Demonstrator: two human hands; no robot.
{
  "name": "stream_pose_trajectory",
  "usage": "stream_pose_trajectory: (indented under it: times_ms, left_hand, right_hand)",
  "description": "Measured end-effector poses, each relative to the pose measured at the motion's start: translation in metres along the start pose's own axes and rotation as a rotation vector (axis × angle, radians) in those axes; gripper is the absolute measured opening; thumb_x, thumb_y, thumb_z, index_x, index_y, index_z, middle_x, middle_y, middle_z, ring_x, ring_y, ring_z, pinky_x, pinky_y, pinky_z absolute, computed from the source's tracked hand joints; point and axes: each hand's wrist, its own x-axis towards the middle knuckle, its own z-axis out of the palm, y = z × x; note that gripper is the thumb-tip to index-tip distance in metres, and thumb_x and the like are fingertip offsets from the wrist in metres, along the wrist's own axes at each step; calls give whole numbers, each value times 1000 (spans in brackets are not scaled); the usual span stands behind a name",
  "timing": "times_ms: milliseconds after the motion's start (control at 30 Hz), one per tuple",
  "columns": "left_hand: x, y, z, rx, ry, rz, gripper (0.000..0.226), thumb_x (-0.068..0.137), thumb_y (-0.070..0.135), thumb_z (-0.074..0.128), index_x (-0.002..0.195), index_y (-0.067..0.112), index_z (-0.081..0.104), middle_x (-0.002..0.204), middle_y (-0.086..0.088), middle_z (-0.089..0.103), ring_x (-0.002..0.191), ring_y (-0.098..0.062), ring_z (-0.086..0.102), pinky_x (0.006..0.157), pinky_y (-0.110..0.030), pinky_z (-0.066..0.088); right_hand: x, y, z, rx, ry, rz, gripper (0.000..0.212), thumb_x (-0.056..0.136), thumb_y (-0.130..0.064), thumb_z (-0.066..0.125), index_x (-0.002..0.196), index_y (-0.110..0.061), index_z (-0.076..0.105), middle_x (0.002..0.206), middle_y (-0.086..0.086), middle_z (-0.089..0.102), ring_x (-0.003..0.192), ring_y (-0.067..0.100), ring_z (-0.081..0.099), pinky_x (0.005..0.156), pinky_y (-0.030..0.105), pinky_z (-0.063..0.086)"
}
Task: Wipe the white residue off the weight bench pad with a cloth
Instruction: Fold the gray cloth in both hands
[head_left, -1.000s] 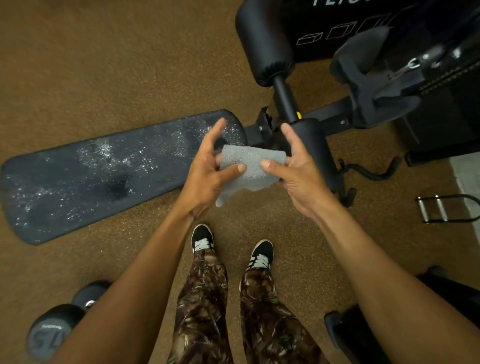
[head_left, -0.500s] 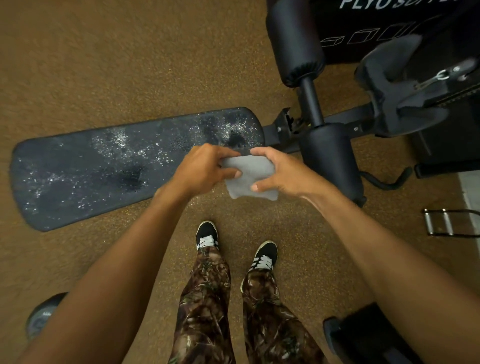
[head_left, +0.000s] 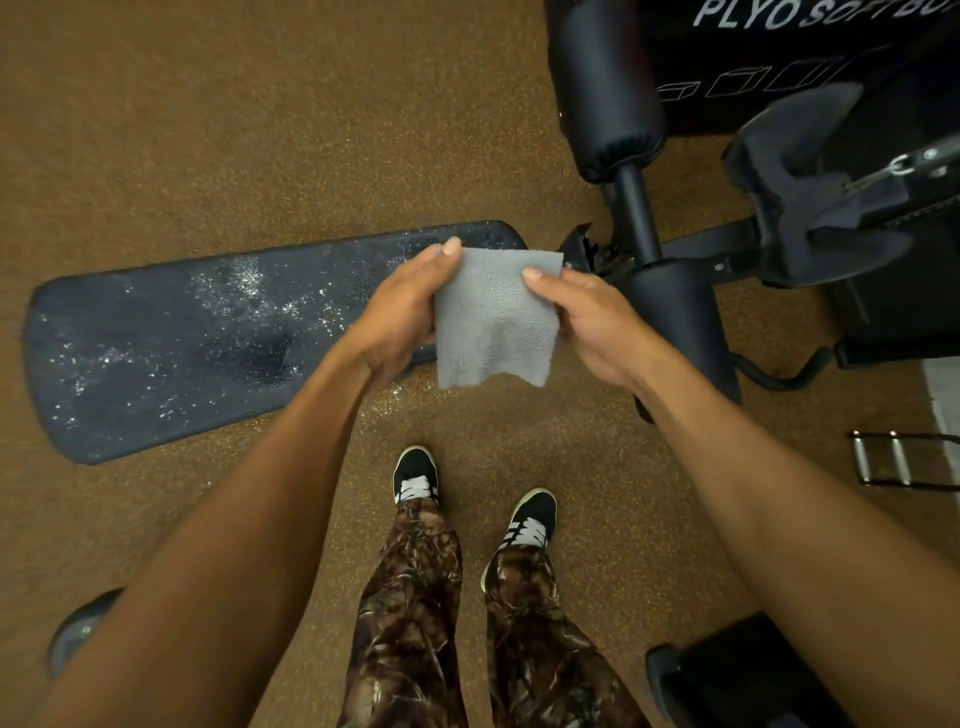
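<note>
left hand (head_left: 408, 312): pinches the cloth (head_left: 493, 322) by its left edge.
right hand (head_left: 597, 322): pinches the right edge.
cloth: grey, stretched flat between both hands, over the pad's narrow end.
bench pad (head_left: 171, 343): dark, speckled with white residue (head_left: 244, 291).

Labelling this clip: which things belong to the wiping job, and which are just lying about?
Job: grey square cloth, pinched by left hand and right hand; long black bench pad; white residue on it.
Lying about: dark round dumbbell; chrome metal handle.
</note>
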Motion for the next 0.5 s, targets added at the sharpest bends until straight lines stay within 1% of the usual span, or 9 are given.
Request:
stream_pose_trajectory:
  times_ms: [67, 100, 167, 200, 267, 333, 400, 433, 500]
  left_hand:
    - [-3, -8, 6, -83, 6, -51, 57, 102, 54, 48, 140, 12, 50, 139, -8, 62, 125, -28, 63, 101, -60, 50]
    - [-4, -13, 8, -117, 2, -65, 56, 102, 50, 51, 143, 12, 46, 140, -9, 61, 125, -29, 62, 100, -58, 52]
    - [-6, -22, 13, -151, 26, -57, 47, 103, 29, 57, 143, 10, 43, 139, -12, 61, 122, -31, 64, 95, -51, 57]
    - [-6, -26, 15, -151, 45, -48, 44, 102, 18, 58, 142, 9, 42, 138, -13, 62, 120, -32, 65, 92, -48, 58]
    - [-6, -31, 19, -143, 124, -37, 42, 101, 10, 58, 140, 5, 43, 135, -18, 63, 119, -35, 65, 90, -49, 59]
    - [-6, -35, 22, -110, 245, -49, 35, 103, 17, 56, 134, 3, 47, 129, -21, 66, 116, -39, 66, 94, -59, 55]
    - [-6, -41, 21, -63, 351, -61, 33, 104, 30, 57, 125, 4, 53, 121, -21, 69, 110, -38, 69, 91, -67, 54]
    - [-6, -45, 21, -26, 388, -58, 38, 101, 40, 58, 118, 6, 57, 117, -20, 70, 107, -38, 70, 88, -68, 54]
    - [-4, -53, 22, 93, 443, -34, 46, 92, 57, 57, 106, 13, 59, 110, -16, 72, 102, -34, 71, 83, -64, 57]
  right_hand:
    - [1, 4, 4, 34, 88, 76, 27, 102, -34, 53, 117, -15, 67, 110, 5, 72, 104, 24, 68, 96, 48, 53]
    - [2, 6, 6, 53, 126, 108, 28, 103, -37, 52, 115, -16, 67, 108, 4, 73, 103, 24, 69, 94, 49, 55]
    - [2, 12, 8, 133, 168, 135, 32, 102, -41, 52, 114, -16, 68, 104, 3, 76, 99, 23, 71, 89, 45, 56]
    - [1, 14, 9, 181, 164, 137, 34, 101, -43, 53, 118, -16, 67, 107, 4, 76, 100, 23, 71, 88, 44, 57]
    - [1, 19, 9, 235, 110, 157, 39, 99, -41, 58, 128, -16, 60, 117, 7, 73, 106, 24, 70, 86, 43, 59]
    - [1, 24, 9, 204, 41, 189, 45, 95, -29, 64, 137, -17, 52, 126, 8, 67, 112, 26, 67, 84, 41, 60]
    - [2, 29, 9, 176, 19, 193, 47, 93, -17, 67, 137, -15, 52, 128, 8, 66, 113, 26, 65, 83, 38, 59]
    - [3, 30, 10, 161, 36, 184, 41, 93, -13, 66, 133, -13, 56, 125, 9, 68, 111, 25, 66, 84, 36, 58]
    - [1, 31, 15, 133, 98, 168, 21, 97, -13, 62, 117, -10, 64, 113, 8, 71, 104, 22, 68, 86, 34, 58]
